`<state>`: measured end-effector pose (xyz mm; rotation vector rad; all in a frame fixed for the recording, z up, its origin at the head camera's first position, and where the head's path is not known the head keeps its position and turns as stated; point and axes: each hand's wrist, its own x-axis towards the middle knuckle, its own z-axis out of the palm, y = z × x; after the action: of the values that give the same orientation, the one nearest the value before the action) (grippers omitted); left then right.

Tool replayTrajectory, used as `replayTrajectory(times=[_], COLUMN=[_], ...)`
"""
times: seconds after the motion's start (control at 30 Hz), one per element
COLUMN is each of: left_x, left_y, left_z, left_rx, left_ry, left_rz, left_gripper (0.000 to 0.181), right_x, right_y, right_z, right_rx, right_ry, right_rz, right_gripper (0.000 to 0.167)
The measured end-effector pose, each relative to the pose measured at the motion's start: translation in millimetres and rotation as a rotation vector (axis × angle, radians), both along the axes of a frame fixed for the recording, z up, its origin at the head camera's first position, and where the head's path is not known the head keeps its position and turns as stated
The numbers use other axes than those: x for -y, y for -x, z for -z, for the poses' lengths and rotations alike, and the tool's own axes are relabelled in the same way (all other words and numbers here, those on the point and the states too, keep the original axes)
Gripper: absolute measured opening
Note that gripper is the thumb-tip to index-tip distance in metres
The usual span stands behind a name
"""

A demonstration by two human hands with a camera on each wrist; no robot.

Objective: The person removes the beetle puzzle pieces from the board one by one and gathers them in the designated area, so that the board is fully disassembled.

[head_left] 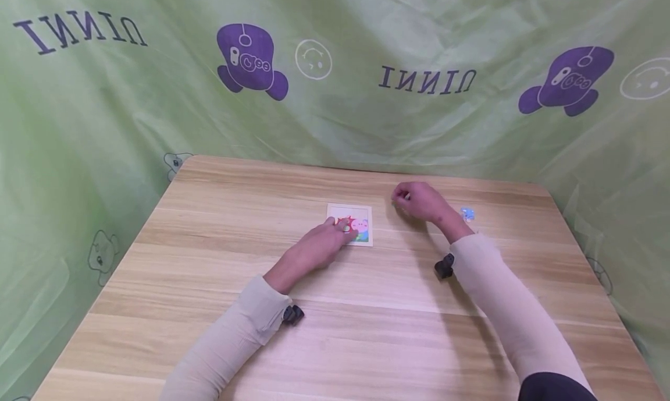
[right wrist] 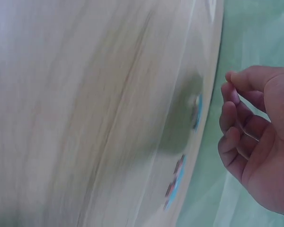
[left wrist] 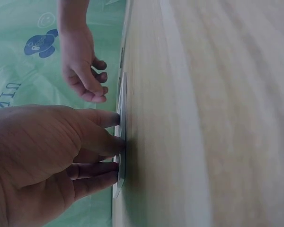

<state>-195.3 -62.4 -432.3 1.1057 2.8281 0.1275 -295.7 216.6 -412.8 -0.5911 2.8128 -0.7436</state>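
Note:
A small square puzzle board (head_left: 350,207) with a pale border lies flat on the table, part of its red, pink and green picture showing. My left hand (head_left: 321,244) rests on it; the left wrist view shows the fingertips touching the board's thin edge (left wrist: 123,161) and top. To the right of the board, my right hand (head_left: 421,200) hovers above the table with loosely curled fingers. The right wrist view shows no thing held in that hand (right wrist: 260,127). Below it lie a blue-edged puzzle piece (right wrist: 198,112) and further coloured pieces (right wrist: 175,182).
In the head view, blue pieces (head_left: 467,214) lie beside the right wrist on the wooden table (head_left: 356,331). A green printed curtain (head_left: 335,121) hangs behind the table's far edge and on both sides. A small black device (head_left: 444,267) sits at the right cuff.

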Motion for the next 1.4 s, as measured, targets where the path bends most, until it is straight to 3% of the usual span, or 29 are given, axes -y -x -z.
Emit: replayTrajectory(times=[0.17, 0.4, 0.7, 1.07, 1.4], left_x=[1.0, 0.8, 1.8, 1.5, 1.6], left_y=[-1.2, 1.8, 1.2, 0.3, 1.5], left_z=[-1.1, 0.6, -0.4, -3.3, -2.4], left_rx=[-0.007, 0.044, 0.068, 0.086, 0.041], left_ry=[-0.018, 0.004, -0.033, -0.046, -0.035], left_rz=[-0.011, -0.037, -0.039, -0.052, -0.015], left_gripper=[0.048, 0.057, 0.061, 0.060, 0.058], right_x=[13.3, 31.6, 42.8, 48.2, 55.4], right_y=[-8.5, -18.3, -23.2, -30.2, -33.0], right_z=[-1.2, 4.2, 9.6, 10.5, 12.4], right_rx=[-0.013, 0.008, 0.056, 0.047, 0.049], right_ry=[0.019, 0.052, 0.038, -0.002, -0.014], right_rz=[-0.067, -0.167, -0.228, -0.245, -0.213], right_gripper=[0.017, 0.015, 0.018, 0.024, 0.023])
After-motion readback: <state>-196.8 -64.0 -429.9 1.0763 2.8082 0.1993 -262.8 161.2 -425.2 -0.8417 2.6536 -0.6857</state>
